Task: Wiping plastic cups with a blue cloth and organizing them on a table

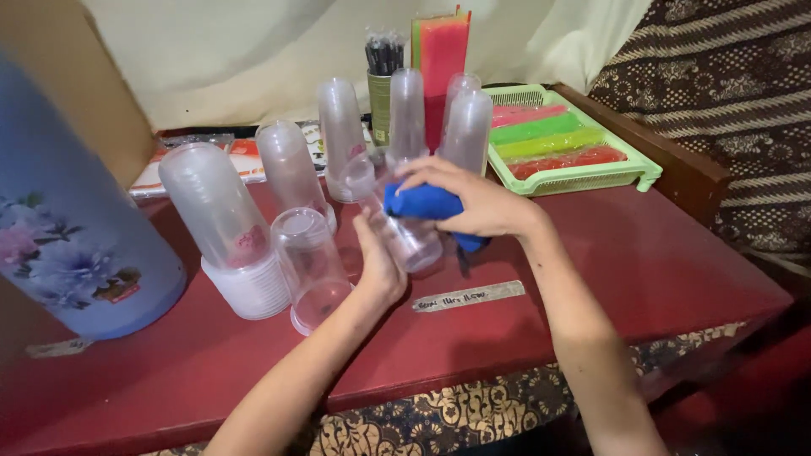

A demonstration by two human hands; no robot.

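Over a red table, the left hand grips a clear plastic cup tilted on its side, while the right hand is closed on a blue cloth pressed against the cup. Stacks of cups stand just behind. Wiping well likely means a firm hold and turning the cup so the cloth reaches all around.

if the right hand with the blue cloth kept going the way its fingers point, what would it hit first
The right hand points left across the table. Past the clear cup it is wiping with the blue cloth, it would probably meet the short inverted cup stack first, though depth is unclear.
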